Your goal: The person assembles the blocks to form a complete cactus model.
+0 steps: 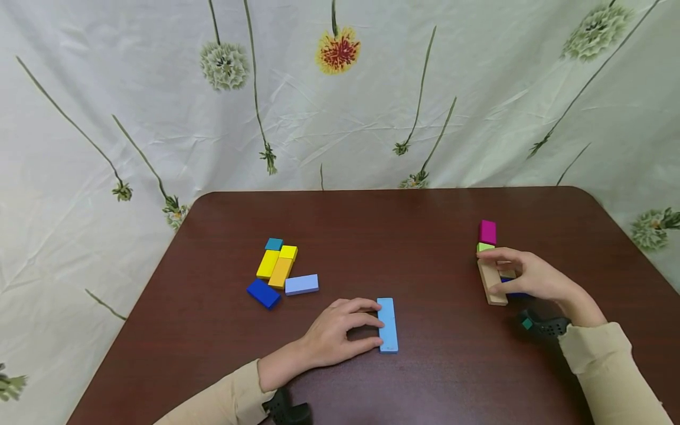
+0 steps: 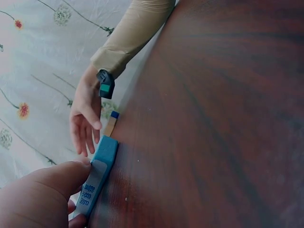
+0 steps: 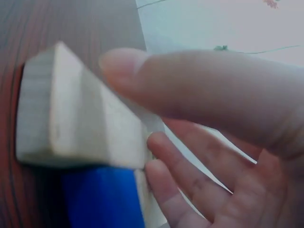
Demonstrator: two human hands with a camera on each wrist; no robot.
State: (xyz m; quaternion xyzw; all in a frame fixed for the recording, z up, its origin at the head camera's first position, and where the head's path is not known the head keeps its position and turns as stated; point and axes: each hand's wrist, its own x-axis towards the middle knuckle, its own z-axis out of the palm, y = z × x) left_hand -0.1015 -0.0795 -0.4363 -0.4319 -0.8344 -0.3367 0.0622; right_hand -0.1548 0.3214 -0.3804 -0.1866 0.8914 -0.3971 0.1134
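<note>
My left hand (image 1: 340,333) rests its fingertips along the left side of a light blue block (image 1: 388,326). Up close in the left wrist view, the thumb is at this block (image 2: 97,183), whose side bears printed characters. Over on the right, my right hand (image 1: 531,277) spreads thumb and fingers over a plain wooden block (image 1: 491,283). The right wrist view has the thumb above the wooden block (image 3: 80,104), fingers loosely extended. Beside that block lies a dark blue block (image 3: 104,197), partly hidden by the hand in the head view.
Beyond the wooden block are a light green block (image 1: 485,247) and a magenta block (image 1: 487,232). Left of centre lies a loose group with yellow (image 1: 268,264), orange (image 1: 280,273), teal (image 1: 274,244), blue (image 1: 263,294) and periwinkle (image 1: 301,284) blocks. A flowered cloth hangs behind the table.
</note>
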